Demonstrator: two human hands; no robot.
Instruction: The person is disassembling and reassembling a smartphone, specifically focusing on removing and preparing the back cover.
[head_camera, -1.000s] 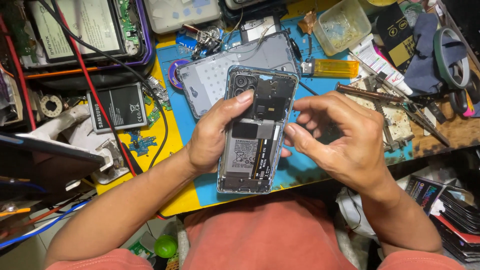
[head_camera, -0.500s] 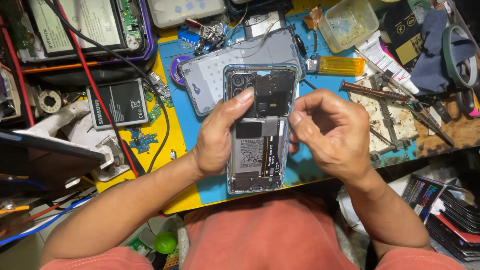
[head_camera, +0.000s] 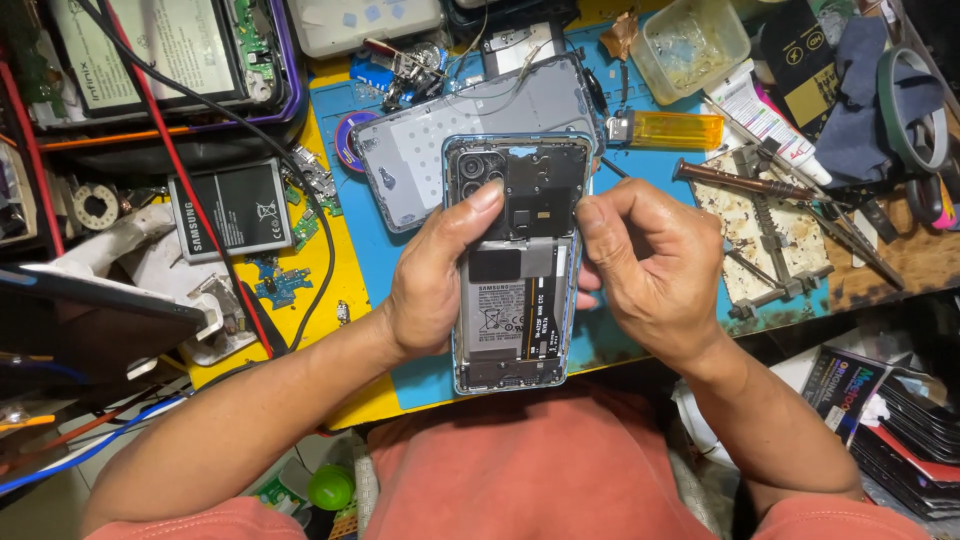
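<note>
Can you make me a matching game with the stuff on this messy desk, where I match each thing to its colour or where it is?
Things:
1. opened phone
2. lighter
3. loose battery
4. plastic tub

Descriptions:
A. see-through, at the top of the blue mat
B. yellow, lying just right of the grey back cover
C. held between the left hand and the right hand
D. black, lying flat on the yellow mat, left of the hands

Pairs: 1-C, 2-B, 3-D, 4-A
</note>
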